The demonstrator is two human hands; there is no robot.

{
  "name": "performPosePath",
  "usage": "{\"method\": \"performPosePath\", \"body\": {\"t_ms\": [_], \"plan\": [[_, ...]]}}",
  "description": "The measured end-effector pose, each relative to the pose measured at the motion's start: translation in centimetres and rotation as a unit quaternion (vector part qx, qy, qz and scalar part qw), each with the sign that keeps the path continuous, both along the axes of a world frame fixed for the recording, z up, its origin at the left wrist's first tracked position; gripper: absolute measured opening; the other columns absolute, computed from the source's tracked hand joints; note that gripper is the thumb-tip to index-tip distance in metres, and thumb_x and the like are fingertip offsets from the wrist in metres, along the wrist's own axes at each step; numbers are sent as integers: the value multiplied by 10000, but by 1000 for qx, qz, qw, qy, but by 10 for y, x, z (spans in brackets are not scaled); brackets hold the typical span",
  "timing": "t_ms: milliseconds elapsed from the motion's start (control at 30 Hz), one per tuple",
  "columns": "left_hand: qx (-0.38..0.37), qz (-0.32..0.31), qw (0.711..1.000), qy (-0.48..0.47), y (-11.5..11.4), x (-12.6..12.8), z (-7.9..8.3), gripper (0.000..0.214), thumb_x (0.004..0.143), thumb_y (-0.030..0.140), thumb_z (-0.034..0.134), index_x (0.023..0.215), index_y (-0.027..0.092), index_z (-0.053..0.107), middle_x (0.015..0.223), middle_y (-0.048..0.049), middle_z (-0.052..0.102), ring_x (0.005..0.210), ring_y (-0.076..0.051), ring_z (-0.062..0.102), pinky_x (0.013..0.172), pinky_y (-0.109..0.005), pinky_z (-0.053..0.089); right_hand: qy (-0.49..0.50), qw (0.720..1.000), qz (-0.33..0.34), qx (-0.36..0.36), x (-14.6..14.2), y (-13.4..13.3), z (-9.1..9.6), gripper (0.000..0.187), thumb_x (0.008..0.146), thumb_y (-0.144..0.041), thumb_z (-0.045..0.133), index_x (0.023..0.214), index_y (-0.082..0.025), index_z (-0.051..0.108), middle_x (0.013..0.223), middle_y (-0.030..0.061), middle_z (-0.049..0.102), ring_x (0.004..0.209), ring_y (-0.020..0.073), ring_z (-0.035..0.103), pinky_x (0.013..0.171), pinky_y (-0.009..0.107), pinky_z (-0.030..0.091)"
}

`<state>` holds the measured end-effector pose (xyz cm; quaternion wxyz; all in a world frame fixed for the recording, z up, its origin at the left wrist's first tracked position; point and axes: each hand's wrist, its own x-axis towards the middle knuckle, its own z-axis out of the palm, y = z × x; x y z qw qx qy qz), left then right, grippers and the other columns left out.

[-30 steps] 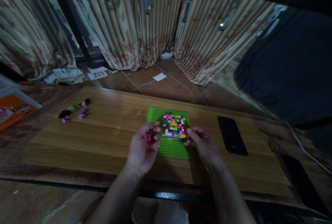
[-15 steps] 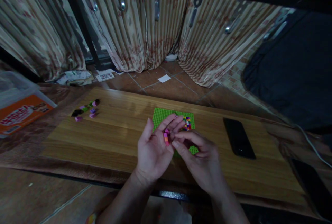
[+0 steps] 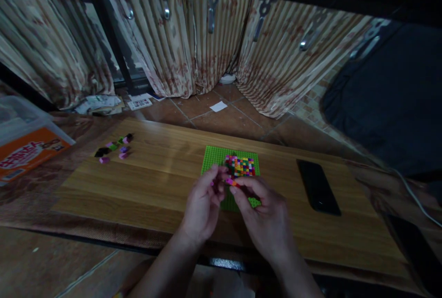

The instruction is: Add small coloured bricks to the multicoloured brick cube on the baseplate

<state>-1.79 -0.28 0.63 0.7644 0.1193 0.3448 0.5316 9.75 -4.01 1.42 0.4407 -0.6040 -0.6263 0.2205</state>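
Observation:
Between the thumb and forefinger of my right hand (image 3: 264, 215) is a short row of joined toy bricks (image 3: 232, 182), pink at one end and orange to red at the other. My left hand (image 3: 203, 206) has its fingers curled in, and a small pink toy brick (image 3: 212, 183) shows inside them; whatever else the palm holds is hidden. Both hands hover over the near part of a green studded baseplate (image 3: 212, 154). A block of many-coloured bricks (image 3: 241, 166) is set on that plate, just beyond my fingertips.
Loose pink, green, purple and black bricks (image 3: 113, 146) lie at the left of the wooden board (image 3: 152, 169). A black phone (image 3: 318, 186) rests to the right. At the far left stands a clear plastic box with an orange label (image 3: 32, 150). Curtains (image 3: 193, 44) hang behind.
My left hand has gone from an open, upturned palm to curled fingers. The pink and orange brick row has passed from that palm into my right hand's pinch, uncovering more of the coloured block.

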Motion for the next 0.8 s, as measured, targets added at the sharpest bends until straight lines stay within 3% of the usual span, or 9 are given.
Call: {"method": "performPosePath", "body": {"t_ms": [67,167,333,533,800], "plan": [[26,-39,998,51,-1,-2,-1,227,742,341,727,746,126,653,656,27,540,466,-12,338,405,-135,257,-8,1000,4,12,4,1,1,109,888,-196,590,937,-250,671,911,-12,684,830,127,650,755,250,496],[59,-107,988,95,-4,-4,-2,269,722,347,747,676,131,592,545,68,412,429,-7,215,386,-148,136,-13,999,24,30,7,2,2,155,891,-170,580,960,-264,682,930,-12,681,867,126,643,785,250,492],[58,-136,980,133,-5,-6,-2,264,734,337,739,694,135,574,528,82,368,428,-7,204,391,-150,136,54,998,32,4,10,4,-5,140,870,-204,621,967,-275,693,919,-14,690,844,135,649,771,262,500],[16,-191,979,68,-2,-11,0,251,730,309,747,731,132,570,555,81,381,434,-1,159,382,-145,86,178,981,39,-67,14,7,-10,70,834,-286,675,887,-243,692,833,-12,692,767,139,642,715,261,505],[0,-243,970,16,-1,-14,5,268,684,279,788,693,115,576,569,69,372,444,10,159,381,-129,87,222,971,75,-42,18,8,-9,50,817,-260,682,806,-232,721,768,-8,664,739,138,618,688,276,502]]}}
